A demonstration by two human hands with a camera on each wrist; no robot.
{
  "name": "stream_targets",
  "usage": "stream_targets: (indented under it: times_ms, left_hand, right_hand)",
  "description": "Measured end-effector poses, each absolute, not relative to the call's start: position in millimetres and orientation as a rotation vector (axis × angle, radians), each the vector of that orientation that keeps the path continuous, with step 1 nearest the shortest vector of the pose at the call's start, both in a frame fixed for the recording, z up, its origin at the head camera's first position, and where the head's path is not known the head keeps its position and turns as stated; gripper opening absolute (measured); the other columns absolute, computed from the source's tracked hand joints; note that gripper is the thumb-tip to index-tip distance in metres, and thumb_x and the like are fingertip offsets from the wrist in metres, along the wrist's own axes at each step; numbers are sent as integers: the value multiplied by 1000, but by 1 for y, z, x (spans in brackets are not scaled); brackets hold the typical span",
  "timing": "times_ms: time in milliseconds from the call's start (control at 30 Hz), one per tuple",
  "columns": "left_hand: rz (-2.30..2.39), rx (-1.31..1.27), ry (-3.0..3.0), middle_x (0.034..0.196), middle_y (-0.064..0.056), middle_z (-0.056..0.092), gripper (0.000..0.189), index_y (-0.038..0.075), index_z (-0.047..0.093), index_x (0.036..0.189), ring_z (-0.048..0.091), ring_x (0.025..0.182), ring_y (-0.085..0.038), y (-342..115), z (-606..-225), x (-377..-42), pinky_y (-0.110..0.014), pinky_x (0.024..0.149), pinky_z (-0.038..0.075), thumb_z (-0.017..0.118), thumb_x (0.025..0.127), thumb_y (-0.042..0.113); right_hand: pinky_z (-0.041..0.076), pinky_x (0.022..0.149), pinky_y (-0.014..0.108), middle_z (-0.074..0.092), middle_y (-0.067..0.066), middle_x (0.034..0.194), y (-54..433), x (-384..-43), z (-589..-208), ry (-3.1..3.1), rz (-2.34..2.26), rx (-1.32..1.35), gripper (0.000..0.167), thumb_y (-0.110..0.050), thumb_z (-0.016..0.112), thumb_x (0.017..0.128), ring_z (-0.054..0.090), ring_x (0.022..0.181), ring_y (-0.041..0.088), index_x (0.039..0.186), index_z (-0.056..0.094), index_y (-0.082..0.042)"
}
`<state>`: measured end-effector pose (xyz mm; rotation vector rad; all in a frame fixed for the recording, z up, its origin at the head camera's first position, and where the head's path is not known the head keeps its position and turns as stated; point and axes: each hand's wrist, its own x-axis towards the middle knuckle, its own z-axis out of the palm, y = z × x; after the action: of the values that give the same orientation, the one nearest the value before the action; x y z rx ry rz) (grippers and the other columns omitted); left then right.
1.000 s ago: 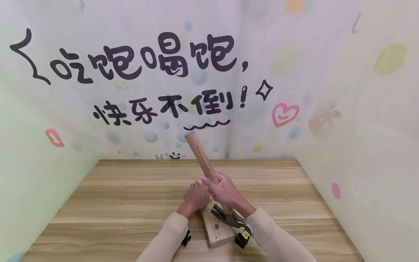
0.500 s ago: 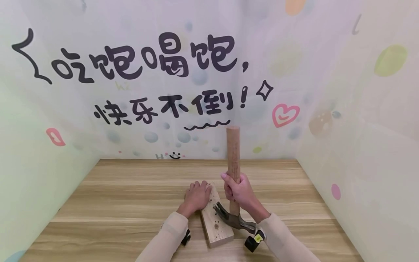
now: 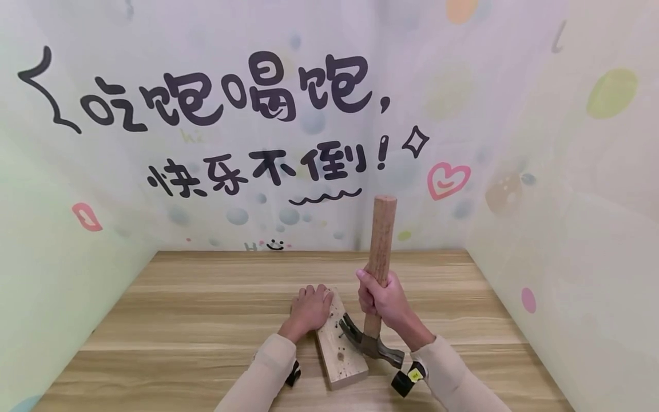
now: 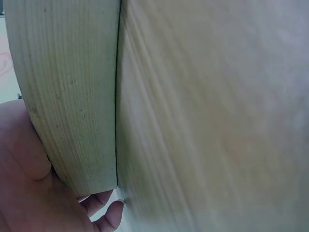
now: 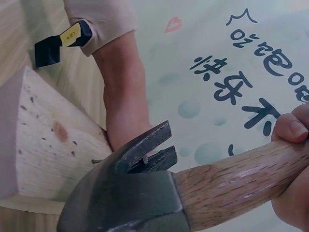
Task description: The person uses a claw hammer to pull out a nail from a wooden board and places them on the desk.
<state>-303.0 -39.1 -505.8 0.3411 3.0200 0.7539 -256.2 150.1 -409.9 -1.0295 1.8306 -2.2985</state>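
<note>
By the left hand (image 3: 309, 310), curled round its end, the board (image 3: 346, 372) is held on the table (image 3: 195, 320); the hammer (image 3: 382, 243), claw (image 3: 355, 339) over board, is gripped by the right hand (image 3: 385, 296); nail-pulling is presumed; claw seating on a nail (image 5: 145, 159) is required

The head view looks forward and down — both wrist views, nearer, share the board (image 3: 336, 344).

The table (image 3: 195, 320) has a light-brown, wood-patterned top, with paler and darker grain bands running from side to side. A thick, pale wooden block (image 3: 348, 367) lies flat on it, slightly aslant, the near end farther right than the far end. Small dark marks and a brownish knot dot the block's upper face.
</note>
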Motion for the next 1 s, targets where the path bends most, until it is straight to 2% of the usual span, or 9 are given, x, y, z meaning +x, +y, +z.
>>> stream_targets:
  times_ms: [233,500,800,1000]
  left_hand:
    - [800,345,3028,123,-22,54,41,7,55,129,47,116,-39,-42,-506,-301,-60,95,37,35,108,36]
    - [903,354,3044,119,-21,58,37,6,58,125,51,113,-37,-47,-512,-303,-58,93,39,38,107,32]
    - [1033,356,3096,117,-20,60,31,6,59,121,52,115,-40,-60,-496,-297,-57,96,41,46,105,29]
    - [1113,383,3125,98,-9,60,27,7,61,117,53,103,-30,-67,-483,-285,-50,88,42,50,104,28]
  right_hand:
    - [22,33,33,27,8,49,149,-257,-397,1806,-2328,-1035,42,-13,46,105,25,36,19,66,34,-2]
    - [23,35,32,29,4,49,148,-255,-388,1807,-2332,-1002,42,-14,46,104,28,37,15,66,33,-3]
    - [23,34,33,28,7,50,146,-256,-381,1813,-2313,-1063,42,-11,44,105,26,37,19,65,33,-3]
    - [24,35,31,31,1,49,144,-256,-377,1806,-2317,-1043,42,-13,45,105,29,37,15,65,34,-4]
